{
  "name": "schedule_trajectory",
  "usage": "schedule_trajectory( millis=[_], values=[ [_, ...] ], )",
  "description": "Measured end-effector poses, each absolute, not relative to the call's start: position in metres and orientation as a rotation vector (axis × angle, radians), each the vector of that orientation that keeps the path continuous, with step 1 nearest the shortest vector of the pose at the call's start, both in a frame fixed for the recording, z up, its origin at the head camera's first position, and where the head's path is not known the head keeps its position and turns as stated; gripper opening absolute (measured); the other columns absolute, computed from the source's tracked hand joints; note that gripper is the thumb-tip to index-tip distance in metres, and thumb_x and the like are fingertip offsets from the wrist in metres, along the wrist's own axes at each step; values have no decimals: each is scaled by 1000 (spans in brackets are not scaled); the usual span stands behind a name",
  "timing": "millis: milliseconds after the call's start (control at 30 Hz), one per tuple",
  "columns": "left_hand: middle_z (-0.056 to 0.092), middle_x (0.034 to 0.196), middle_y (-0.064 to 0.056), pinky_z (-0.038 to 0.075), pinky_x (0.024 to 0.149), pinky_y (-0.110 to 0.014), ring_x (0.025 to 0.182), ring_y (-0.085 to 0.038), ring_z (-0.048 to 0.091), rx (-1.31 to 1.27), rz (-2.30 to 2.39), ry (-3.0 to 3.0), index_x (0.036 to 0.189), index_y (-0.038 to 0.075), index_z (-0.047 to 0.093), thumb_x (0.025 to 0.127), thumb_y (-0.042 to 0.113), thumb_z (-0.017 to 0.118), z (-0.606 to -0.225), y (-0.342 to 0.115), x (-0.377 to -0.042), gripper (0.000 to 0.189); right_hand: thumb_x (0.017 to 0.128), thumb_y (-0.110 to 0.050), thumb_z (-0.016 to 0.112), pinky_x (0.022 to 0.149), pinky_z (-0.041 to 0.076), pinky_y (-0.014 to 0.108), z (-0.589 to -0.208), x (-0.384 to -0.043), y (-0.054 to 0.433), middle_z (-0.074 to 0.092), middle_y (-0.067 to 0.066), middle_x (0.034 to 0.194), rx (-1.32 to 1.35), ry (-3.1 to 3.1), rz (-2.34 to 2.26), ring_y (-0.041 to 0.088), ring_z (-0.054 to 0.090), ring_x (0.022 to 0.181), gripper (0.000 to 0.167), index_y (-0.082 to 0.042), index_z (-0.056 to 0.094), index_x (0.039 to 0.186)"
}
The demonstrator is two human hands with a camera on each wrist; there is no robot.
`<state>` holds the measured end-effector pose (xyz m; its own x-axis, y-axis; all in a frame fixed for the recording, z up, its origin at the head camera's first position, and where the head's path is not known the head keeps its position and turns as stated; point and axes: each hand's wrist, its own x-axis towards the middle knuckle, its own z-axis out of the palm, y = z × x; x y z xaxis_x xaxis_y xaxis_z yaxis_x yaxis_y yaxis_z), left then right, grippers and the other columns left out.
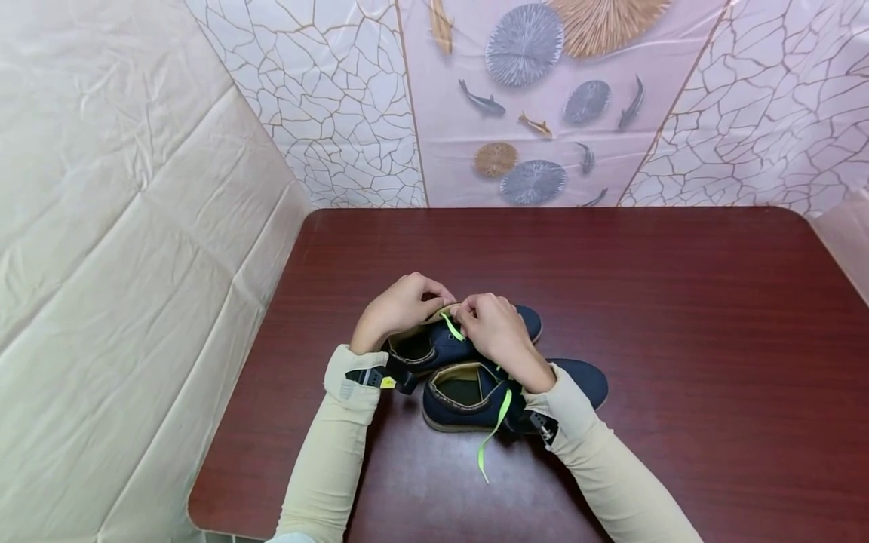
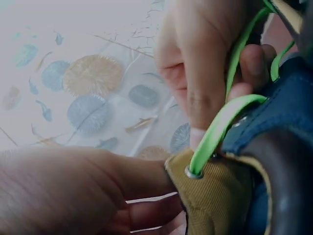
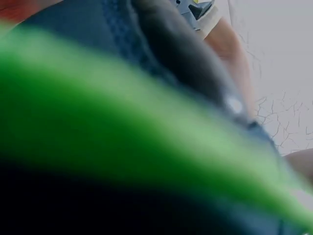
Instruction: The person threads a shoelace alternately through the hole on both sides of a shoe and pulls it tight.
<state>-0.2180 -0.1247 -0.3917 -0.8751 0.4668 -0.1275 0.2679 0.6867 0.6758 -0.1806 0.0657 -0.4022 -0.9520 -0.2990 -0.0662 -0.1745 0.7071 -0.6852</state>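
Two dark blue shoes lie side by side with toes to the right. My left hand (image 1: 400, 305) reaches to the farther shoe (image 1: 451, 348). In the left wrist view its fingers hold the edge of that shoe's tan-lined eyelet flap (image 2: 215, 196). A bright green shoelace (image 2: 220, 125) runs through the flap's metal eyelet (image 2: 194, 172). My right hand (image 1: 495, 328) is over the same shoe, thumb and fingers pinching the lace close to the flap; its fingertips are partly hidden. The nearer shoe (image 1: 458, 418) sits under my right wrist.
The nearer shoe's green lace (image 1: 498, 430) trails onto the dark red-brown table (image 1: 679, 339). A blurred green lace (image 3: 146, 132) crosses close before the right wrist camera. Behind the table hangs a patterned backdrop (image 1: 543, 136); a pale cloth (image 1: 136, 264) is at the left.
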Motion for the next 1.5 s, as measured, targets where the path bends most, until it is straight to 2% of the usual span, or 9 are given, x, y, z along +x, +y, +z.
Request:
schedule_trajectory(
  millis=[200, 567, 700, 833, 1000, 1133, 1267, 1400, 1500],
  values=[
    [78, 105, -5, 50, 89, -31, 93, -17, 63, 506, 966, 2556, 108, 7, 81, 107, 11, 60, -393, -126, -221, 22, 109, -27, 59, 53, 34, 29, -400, -182, 71, 56, -2, 60, -397, 2696, -1054, 16, 43, 50, 44, -15, 63, 68],
    [75, 94, -7, 42, 67, -34, 69, -22, 54, 70, 1429, 2995, 106, 9, 77, 108, 16, 60, -369, -144, -210, 18, 108, -17, 61, 66, 44, 32, -382, -192, 103, 64, -1, 73, -614, 2518, -947, 14, 54, 66, 24, -11, 76, 91],
    [75, 95, -10, 46, 66, -32, 72, -27, 62, 171, 1676, 3033, 106, 5, 75, 107, 12, 62, -356, -138, -202, 14, 109, -22, 61, 67, 42, 33, -375, -191, 109, 64, 2, 78, -591, 2555, -1005, 16, 51, 67, 25, -8, 75, 95],
    [74, 92, -8, 52, 69, -29, 83, -27, 70, 389, 1737, 2968, 106, 6, 75, 106, 13, 66, -345, -127, -191, 11, 112, -27, 55, 64, 47, 32, -368, -186, 106, 64, 6, 78, -560, 2459, -1304, 17, 53, 65, 36, 0, 75, 97],
    [75, 95, -2, 55, 75, -29, 82, -16, 69, 865, 1444, 2892, 103, 7, 78, 102, 11, 71, -335, -120, -179, 8, 114, -27, 49, 54, 46, 25, -368, -183, 93, 59, 3, 74, -393, 1993, -1735, 11, 49, 58, 45, 9, 73, 101],
    [76, 101, -2, 56, 78, -27, 83, -9, 67, 1111, 1209, 2790, 108, 6, 80, 99, 12, 75, -334, -122, -176, 11, 115, -20, 45, 53, 37, 21, -372, -185, 88, 53, -1, 70, -236, 1685, -1896, 9, 41, 57, 37, 1, 71, 97],
    [76, 100, -1, 57, 79, -27, 86, -9, 69, 1116, 1155, 2746, 108, 7, 79, 98, 12, 77, -335, -125, -178, 11, 113, -12, 47, 55, 41, 21, -373, -187, 91, 56, 0, 74, -222, 1617, -1934, 9, 44, 60, 28, -2, 68, 98],
    [75, 91, 3, 56, 77, -28, 81, -9, 69, 894, 986, 2745, 101, 10, 78, 100, 17, 75, -335, -129, -179, 8, 109, -6, 57, 59, 50, 21, -376, -190, 91, 65, 2, 81, -254, 1700, -1931, 9, 53, 65, 17, 8, 66, 110],
    [73, 83, 6, 53, 72, -29, 74, -10, 65, 685, 697, 2696, 97, 13, 80, 101, 26, 74, -339, -128, -181, 15, 105, -1, 61, 63, 56, 22, -380, -191, 90, 69, 5, 83, -287, 1837, -1894, 10, 60, 69, 20, 15, 64, 117]
  ],
)
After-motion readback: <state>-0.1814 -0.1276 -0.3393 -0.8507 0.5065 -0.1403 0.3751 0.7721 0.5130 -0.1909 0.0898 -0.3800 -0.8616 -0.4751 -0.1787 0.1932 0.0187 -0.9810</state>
